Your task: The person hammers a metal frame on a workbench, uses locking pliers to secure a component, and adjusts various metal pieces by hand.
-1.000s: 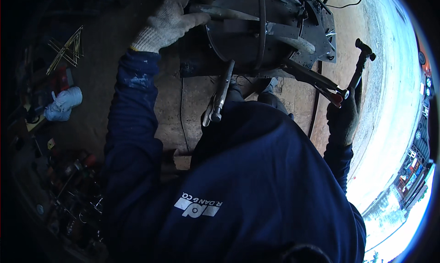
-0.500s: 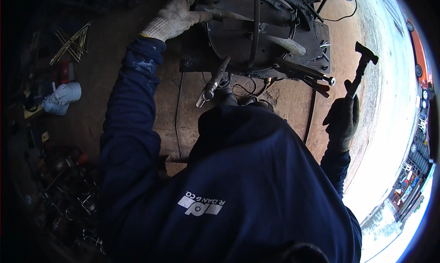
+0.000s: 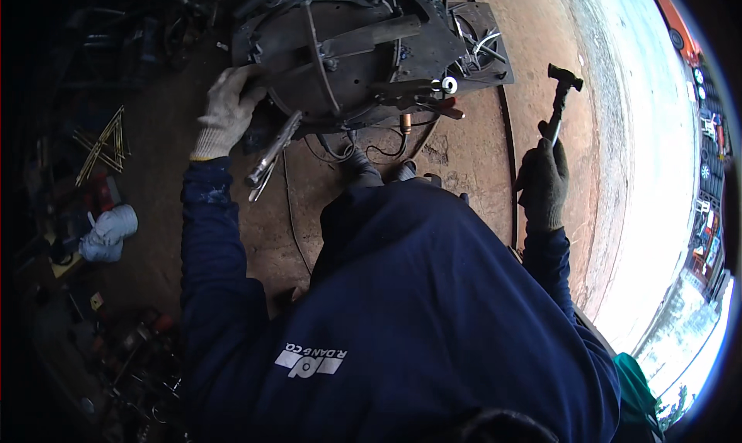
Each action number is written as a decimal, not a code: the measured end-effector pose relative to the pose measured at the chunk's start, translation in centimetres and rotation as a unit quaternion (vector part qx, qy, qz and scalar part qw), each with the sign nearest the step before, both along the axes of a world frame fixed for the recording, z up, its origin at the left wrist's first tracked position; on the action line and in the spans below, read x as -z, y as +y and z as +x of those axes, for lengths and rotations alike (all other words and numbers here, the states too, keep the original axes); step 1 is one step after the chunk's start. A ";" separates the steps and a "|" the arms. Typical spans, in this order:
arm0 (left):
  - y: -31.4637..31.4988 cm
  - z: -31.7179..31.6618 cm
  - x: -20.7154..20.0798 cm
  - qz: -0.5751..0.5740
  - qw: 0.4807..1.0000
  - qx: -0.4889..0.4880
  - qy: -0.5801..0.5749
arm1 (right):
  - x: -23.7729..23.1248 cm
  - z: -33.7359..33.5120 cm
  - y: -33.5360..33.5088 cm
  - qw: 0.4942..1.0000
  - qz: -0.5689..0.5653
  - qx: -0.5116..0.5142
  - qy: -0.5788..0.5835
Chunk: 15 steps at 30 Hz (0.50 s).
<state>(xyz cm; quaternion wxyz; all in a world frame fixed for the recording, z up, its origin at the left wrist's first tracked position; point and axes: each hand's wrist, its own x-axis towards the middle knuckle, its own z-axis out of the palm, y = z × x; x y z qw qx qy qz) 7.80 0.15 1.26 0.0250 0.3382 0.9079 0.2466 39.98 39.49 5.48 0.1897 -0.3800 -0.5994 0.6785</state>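
Note:
My right hand (image 3: 546, 182), in a dark knitted glove, is closed around the handle of a hammer (image 3: 559, 95), its head raised beside the work. My left hand (image 3: 230, 112), in a pale work glove, is at the left rim of a round dark metal assembly (image 3: 359, 76). Its fingers curl at the rim, the tips partly lost in shadow. A curved metal strip (image 3: 318, 57) crosses the assembly, and a flat bar (image 3: 379, 35) lies across it. Locking pliers (image 3: 274, 157) jut from the near left edge. More pliers (image 3: 410, 91) are clamped at the near right.
Cables (image 3: 294, 227) run over the brown floor past my feet (image 3: 362, 165). Thin brass-coloured rods (image 3: 104, 145) and a white bundle (image 3: 110, 230) lie to the left. Dark metal parts (image 3: 131, 354) crowd the lower left. Loose metal pieces (image 3: 485, 47) rest on the plate at right.
My left hand has moved down along the assembly's left side. The view has shifted, and the strip and bar sit at different angles. The hammer stays raised in my right hand.

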 end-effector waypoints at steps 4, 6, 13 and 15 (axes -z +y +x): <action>1.2 0.4 0.7 0.038 0.998 -0.052 -0.011 | 1.4 0.7 0.4 0.999 -0.026 0.013 -0.027; 1.8 0.5 0.8 0.017 0.999 -0.051 -0.009 | 1.9 0.8 0.3 0.999 -0.035 0.022 -0.033; 1.1 0.1 1.4 0.064 0.998 -0.001 0.025 | 2.0 -1.1 -1.2 0.997 -0.056 0.008 -0.049; 1.4 0.2 1.2 0.103 0.994 -0.015 0.019 | 2.1 -1.6 -1.4 0.997 -0.057 0.003 -0.050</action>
